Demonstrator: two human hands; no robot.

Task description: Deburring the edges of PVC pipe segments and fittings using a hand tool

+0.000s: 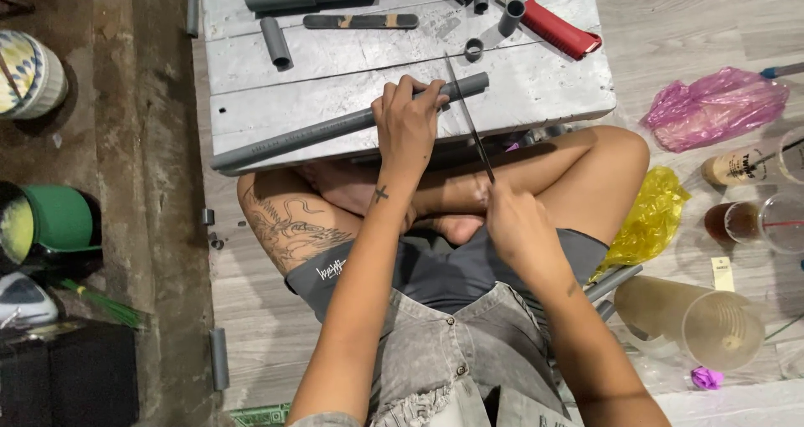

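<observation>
Pipe [335, 127] pinned — blade [469, 121] seemingly cutting.

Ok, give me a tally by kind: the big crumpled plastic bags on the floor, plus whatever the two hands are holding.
Pink plastic bag: 1
Yellow plastic bag: 1
Long grey pipe, gripped by the left hand: 1
Thin saw blade, held by the right hand: 1
Total: 4

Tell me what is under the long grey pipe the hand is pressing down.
The long grey pipe lies on a pale wooden board, near its front edge. The left hand covers part of it, hiding the pipe and board there. A saw blade crosses it.
</observation>
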